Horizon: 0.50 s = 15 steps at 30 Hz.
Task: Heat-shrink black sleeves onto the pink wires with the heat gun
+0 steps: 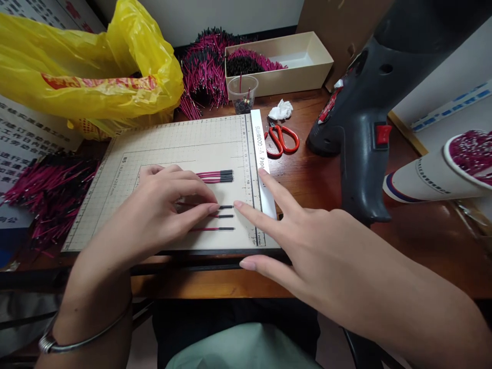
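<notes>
A flat paper-cutter board (154,146) with a printed grid lies on the table before me. My left hand (177,197) rests over it, thumb and forefinger pinched on a thin magenta wire (226,206) with a black sleeve at its tip. Below that lie two more sleeved wires (226,229), parallel to it. A small bundle of the same wires (226,176) sits just above. My right hand (303,236) is spread over the board's right edge, holding nothing. One fingertip meets the sleeved end of the pinched wire; another touches the white ruler strip (258,143).
Behind the board stand a clear cup (243,92), a cardboard tray (288,79) and a heap of wires (203,72). Red-handled cutters (284,141) and crumpled tissue (281,109) lie right, beside a heat gun (357,123) and paper cup (426,174). A yellow bag (88,97) stands left.
</notes>
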### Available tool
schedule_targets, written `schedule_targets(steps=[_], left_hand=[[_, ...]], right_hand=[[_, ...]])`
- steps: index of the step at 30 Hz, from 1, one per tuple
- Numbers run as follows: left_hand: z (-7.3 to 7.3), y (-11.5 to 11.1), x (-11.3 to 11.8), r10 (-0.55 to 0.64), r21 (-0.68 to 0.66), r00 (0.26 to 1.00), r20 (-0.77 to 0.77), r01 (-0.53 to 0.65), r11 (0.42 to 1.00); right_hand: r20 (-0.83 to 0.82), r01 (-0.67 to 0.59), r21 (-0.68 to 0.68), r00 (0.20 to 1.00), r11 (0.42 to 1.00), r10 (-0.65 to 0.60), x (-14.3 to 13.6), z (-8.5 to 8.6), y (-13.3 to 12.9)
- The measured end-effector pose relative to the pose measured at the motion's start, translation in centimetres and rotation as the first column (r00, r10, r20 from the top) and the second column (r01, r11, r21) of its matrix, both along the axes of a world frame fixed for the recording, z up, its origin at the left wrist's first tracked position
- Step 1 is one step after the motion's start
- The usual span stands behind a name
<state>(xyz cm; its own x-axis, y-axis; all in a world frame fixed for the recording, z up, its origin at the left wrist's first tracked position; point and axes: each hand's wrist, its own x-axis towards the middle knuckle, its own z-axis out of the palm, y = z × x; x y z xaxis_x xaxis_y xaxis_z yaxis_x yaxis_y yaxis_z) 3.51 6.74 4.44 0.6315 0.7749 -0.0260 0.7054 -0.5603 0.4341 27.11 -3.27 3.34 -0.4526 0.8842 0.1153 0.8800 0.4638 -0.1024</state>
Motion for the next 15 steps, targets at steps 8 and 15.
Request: schedule_targets(steps=[8,15], left_hand=[[-0.1,0.05,-0.17,0.006,-0.024,1.0,0.029,-0.005,1.0],[-0.28,0.03,-0.18,-0.01,-0.021,0.999,0.047,0.011,1.0]], right_hand=[[-0.017,0.024,-0.027,1.0,0.999,-0.024,-0.57,0.05,-0.27],[-0.014,0.02,-0.024,1.0,1.0,-0.02,-0.51,-0.14,-0.36]])
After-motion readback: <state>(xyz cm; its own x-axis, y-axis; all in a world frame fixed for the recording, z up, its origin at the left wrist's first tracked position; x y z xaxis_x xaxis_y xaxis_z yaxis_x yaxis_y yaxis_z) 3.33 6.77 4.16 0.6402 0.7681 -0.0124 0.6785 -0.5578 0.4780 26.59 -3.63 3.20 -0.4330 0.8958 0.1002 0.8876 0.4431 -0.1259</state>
